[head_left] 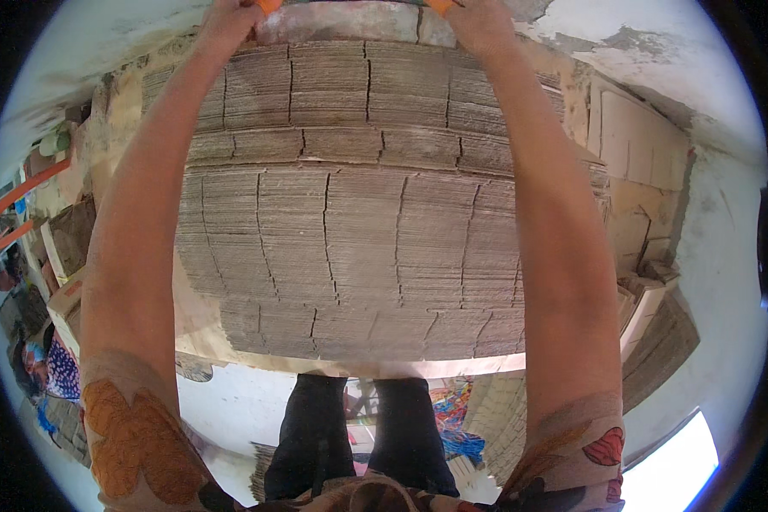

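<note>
Both my arms reach up past a big block of stacked greyish-brown cardboard sheets [358, 230], seen by their edges. Dark vertical gaps split the block into columns, and a ledge crosses it near the top. At the upper edge my left hand [229, 15] is at the far left of the stack, with a small orange piece [269, 5] by its fingers. My right hand [480, 21] is at the far right, with another orange piece [440, 5] beside it. A pale, worn surface [341, 24] lies between the hands. The picture edge cuts off most fingers, so their grip is hidden.
A pale board edge [435, 368] runs below the stack, just in front of my legs [311, 427]. More cardboard [644, 136] leans at the right by a peeling white wall [725, 239]. Boxes [66, 307], orange strips [30, 188] and a person in spotted clothing [60, 367] are at the left.
</note>
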Motion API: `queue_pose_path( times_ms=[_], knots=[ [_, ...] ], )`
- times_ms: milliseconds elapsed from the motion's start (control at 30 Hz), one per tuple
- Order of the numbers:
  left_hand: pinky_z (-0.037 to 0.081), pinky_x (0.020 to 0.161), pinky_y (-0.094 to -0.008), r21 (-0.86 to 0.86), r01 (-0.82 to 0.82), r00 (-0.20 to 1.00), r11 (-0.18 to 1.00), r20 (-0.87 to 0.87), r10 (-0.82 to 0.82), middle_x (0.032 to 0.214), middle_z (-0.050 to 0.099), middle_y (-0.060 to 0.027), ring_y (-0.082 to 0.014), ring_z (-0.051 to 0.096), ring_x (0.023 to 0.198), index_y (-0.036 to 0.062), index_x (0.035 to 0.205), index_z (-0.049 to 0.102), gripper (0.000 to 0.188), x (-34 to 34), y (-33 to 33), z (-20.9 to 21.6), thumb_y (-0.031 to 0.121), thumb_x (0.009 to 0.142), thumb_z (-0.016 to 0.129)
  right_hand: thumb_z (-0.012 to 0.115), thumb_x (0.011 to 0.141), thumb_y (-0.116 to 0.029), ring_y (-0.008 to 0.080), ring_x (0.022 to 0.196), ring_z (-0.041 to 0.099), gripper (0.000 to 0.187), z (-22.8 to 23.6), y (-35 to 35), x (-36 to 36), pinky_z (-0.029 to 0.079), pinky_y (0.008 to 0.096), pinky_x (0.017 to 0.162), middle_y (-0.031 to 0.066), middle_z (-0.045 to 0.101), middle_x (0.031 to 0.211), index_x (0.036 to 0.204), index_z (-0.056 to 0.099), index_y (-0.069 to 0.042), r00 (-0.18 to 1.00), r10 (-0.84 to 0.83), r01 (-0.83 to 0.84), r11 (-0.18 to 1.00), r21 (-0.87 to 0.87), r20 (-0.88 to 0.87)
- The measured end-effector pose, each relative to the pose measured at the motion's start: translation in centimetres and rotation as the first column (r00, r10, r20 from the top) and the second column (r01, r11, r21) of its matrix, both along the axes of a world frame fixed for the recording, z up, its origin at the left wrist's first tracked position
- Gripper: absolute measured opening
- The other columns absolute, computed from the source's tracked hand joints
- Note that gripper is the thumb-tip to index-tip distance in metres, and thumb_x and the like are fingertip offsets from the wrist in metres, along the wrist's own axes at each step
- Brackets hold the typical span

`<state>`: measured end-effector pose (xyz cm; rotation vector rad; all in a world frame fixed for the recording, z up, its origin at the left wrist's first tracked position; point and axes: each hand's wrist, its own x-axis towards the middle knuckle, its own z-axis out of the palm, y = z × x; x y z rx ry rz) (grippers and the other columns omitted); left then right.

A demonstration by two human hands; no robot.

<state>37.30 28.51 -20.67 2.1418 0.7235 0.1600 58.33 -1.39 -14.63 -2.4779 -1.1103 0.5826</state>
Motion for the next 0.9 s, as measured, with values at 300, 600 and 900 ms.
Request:
queue_pose_path(
  times_ms=[300, 600, 900],
  knots=[
    [0.039, 0.05, -0.0356, -0.156, -0.09, 0.945, 0.984, -0.325, 0.035, 0.06, 0.051, -0.0024, -0.0144, 0.05, 0.056, 0.0028, 0.072, 0.061, 0.047, 3.8, 0.3, -1.6, 0.049, 0.076, 0.067, 0.072, 0.08, -0.033, 0.025, 0.1, 0.06, 0.04, -2.5, -0.2, 0.9, 0.047, 0.0387, 0.084, 0.015, 0.066, 0.107, 0.106, 0.069, -0.003, 0.837, -0.346, 0.407, 0.912, 0.059, -0.424],
    [0.045, 0.093, -0.0437, -0.313, -0.263, 0.963, 0.913, -0.142, 0.229, 0.125, 0.052, -0.0237, -0.0305, 0.053, 0.112, -0.0089, 0.135, 0.035, 0.082, 4.8, -7.6, 6.3, 0.029, 0.076, 0.078, 0.065, 0.083, -0.044, 0.0309, 0.106, 0.058, 0.053, 1.2, -2.5, -1.7, 0.046, 0.0421, 0.089, 0.0175, 0.063, 0.109, 0.116, 0.061, -0.002, 0.828, -0.233, 0.311, 0.948, 0.072, -0.51],
    [0.047, 0.076, -0.0365, 0.368, -0.064, 0.995, 0.927, -0.05, 0.088, 0.088, 0.067, -0.0084, -0.0191, 0.061, 0.083, 0.0007, 0.101, 0.064, 0.039, 2.6, 0.0, -2.2, 0.035, 0.083, 0.062, 0.078, 0.067, -0.015, 0.0154, 0.097, 0.062, 0.061, -3.4, -2.0, 1.4, 0.047, 0.0241, 0.084, 0.0075, 0.064, 0.11, 0.124, 0.059, -0.008, 0.988, -0.082, 0.106, 0.977, 0.188, -0.129]
  ],
)
